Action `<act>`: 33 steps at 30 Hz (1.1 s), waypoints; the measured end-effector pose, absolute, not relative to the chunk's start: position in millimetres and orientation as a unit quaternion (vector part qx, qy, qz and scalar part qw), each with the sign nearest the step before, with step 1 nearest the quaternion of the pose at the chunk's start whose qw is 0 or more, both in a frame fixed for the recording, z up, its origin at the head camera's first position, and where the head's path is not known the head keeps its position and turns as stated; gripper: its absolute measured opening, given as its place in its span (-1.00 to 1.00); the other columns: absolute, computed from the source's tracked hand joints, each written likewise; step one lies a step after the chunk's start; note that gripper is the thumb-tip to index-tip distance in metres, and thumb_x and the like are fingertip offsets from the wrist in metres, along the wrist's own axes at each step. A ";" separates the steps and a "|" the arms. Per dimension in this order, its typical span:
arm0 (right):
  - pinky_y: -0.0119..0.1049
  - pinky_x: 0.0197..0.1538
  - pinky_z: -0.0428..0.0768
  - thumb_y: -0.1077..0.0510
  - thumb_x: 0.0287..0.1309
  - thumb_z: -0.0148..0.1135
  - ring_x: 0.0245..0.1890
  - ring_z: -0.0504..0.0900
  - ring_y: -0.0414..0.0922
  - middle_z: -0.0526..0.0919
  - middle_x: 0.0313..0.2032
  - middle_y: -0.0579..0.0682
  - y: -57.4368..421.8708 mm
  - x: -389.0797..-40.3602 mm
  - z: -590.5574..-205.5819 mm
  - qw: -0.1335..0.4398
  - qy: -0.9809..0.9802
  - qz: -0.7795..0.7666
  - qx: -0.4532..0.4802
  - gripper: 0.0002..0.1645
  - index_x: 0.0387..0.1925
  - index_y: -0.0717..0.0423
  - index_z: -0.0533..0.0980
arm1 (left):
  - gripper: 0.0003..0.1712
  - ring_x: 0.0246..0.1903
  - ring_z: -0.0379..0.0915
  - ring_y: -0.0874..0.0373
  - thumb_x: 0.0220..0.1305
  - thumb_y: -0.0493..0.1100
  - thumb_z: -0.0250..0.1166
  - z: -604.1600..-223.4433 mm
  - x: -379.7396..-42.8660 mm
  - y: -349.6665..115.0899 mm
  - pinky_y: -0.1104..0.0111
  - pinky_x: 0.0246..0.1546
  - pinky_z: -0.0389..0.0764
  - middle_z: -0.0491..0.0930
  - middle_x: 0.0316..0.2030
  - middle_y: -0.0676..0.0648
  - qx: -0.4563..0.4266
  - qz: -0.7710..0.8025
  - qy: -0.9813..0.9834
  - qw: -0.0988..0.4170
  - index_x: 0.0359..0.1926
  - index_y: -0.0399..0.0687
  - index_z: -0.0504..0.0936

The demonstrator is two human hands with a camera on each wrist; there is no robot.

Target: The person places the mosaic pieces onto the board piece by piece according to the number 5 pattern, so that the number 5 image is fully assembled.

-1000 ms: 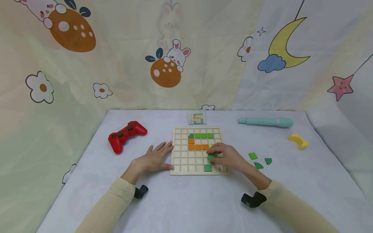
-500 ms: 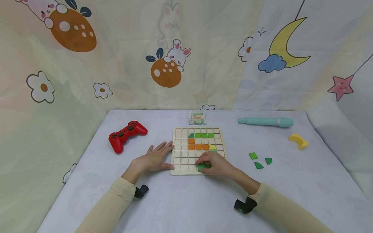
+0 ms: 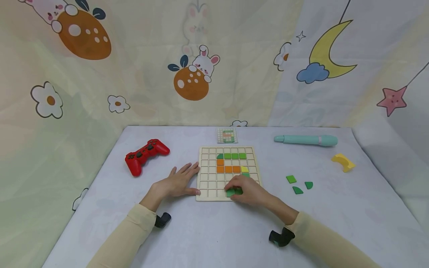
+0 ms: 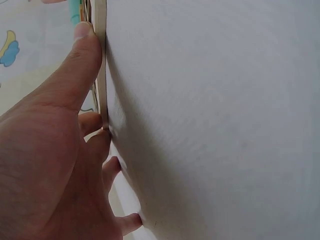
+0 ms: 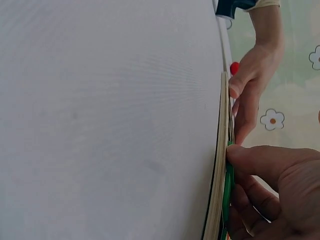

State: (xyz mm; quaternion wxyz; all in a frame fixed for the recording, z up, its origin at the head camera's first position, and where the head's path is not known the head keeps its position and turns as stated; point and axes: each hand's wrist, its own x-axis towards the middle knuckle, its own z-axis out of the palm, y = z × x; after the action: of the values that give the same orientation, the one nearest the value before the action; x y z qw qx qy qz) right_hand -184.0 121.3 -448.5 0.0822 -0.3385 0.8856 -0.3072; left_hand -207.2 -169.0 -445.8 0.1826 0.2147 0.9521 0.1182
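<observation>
A pale wooden grid board (image 3: 203, 178) lies mid-table. My left hand (image 3: 175, 185) rests beside its left edge, fingers spread, with the thumb and a fingertip at the rim. Over the board's bottom row, my right hand (image 3: 249, 190) pinches a green square tile (image 3: 230, 192) between thumb and fingers. Another green tile (image 3: 238, 191) is partly hidden under those fingers. Farther up the board sit a row of light green tiles (image 3: 235, 156), orange tiles (image 3: 228, 169), a yellow tile (image 3: 244, 169) and a dark green rounded-corner tile (image 3: 220, 156).
Right of the board lie a light green square (image 3: 291, 179) and two dark green rounded pieces (image 3: 297, 190). A yellow arch block (image 3: 343, 163) and a teal pen-shaped stick (image 3: 305, 140) are farther back. A patterned card (image 3: 226, 136) stands behind the board; a red game controller (image 3: 146, 156) lies left.
My right hand has moved down and left from near the yellow tile to the board's bottom row with a green tile. Over the last half second it has barely shifted; my left hand stays put.
</observation>
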 end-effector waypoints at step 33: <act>-0.03 -0.02 0.61 0.26 0.06 0.38 -0.11 0.59 -0.01 0.66 -0.07 0.04 227.0 -191.6 -441.9 -0.010 0.940 -0.278 -0.196 -0.62 -0.03 0.12 0.61 | 0.10 0.54 -0.31 -0.05 0.15 0.37 0.25 -447.7 -208.9 -169.3 -0.30 0.39 -0.18 -0.18 0.56 0.04 0.216 0.104 0.954 0.181 0.54 0.09 -0.06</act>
State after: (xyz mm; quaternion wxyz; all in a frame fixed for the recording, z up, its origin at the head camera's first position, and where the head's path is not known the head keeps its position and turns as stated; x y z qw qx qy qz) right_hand -191.6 227.0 -441.9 -0.0095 -0.1956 0.9405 -0.2777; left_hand -208.9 -169.3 -447.7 0.1806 0.2164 0.9538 0.1041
